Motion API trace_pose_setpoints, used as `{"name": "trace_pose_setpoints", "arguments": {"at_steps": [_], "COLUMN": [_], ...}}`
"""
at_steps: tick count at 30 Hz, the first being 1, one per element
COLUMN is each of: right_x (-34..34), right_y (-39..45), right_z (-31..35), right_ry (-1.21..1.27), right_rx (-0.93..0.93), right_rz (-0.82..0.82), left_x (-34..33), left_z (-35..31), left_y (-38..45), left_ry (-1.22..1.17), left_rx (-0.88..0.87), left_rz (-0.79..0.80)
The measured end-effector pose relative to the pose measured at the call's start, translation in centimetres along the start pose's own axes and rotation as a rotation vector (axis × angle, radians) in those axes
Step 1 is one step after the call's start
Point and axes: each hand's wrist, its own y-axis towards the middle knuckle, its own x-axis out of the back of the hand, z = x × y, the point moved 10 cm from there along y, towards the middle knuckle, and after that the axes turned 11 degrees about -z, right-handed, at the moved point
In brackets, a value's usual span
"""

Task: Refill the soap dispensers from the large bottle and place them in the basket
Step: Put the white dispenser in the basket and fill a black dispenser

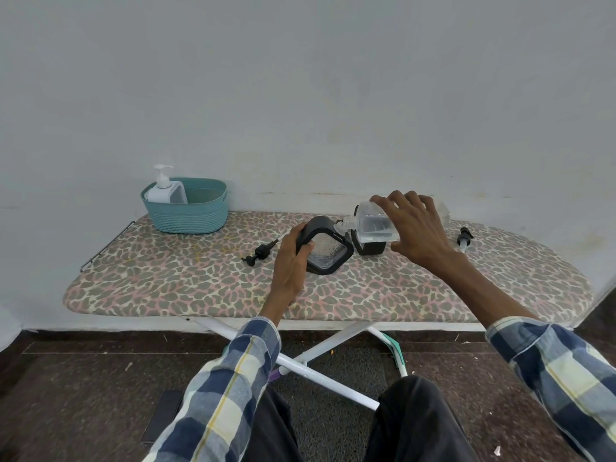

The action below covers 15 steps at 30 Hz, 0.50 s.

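Board (pixel 333 295) front bare — 2 pumps (pixel 259 253) (pixel 464 240) flank dispensers (pixel 328 250).

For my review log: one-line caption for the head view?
Right hand tips large clear bottle into black dispenser gripped by left hand.

Teal basket (pixel 186 215), leopard-print ironing board (pixel 366 295)

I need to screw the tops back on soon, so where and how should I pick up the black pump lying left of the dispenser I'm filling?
Pinch the black pump at its thick collar, coming straight down from above. It lies flat on the ironing board with open space around it; the collar looks like its widest, firmest part, unlike the thin nozzle and tube ends.
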Motion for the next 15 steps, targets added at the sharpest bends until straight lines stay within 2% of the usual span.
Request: {"name": "trace_pose_setpoints", "arguments": {"at_steps": [15], "right_x": [-0.03], "right_y": [-0.02], "right_z": [-0.01], "right_ry": [-0.008], "right_rx": [-0.001], "right_rz": [0.000], "left_x": [0.19], "left_z": [-0.31], "left_y": [-0.21], "left_ry": [0.010], "left_rx": [-0.003], "left_rz": [-0.006]}}
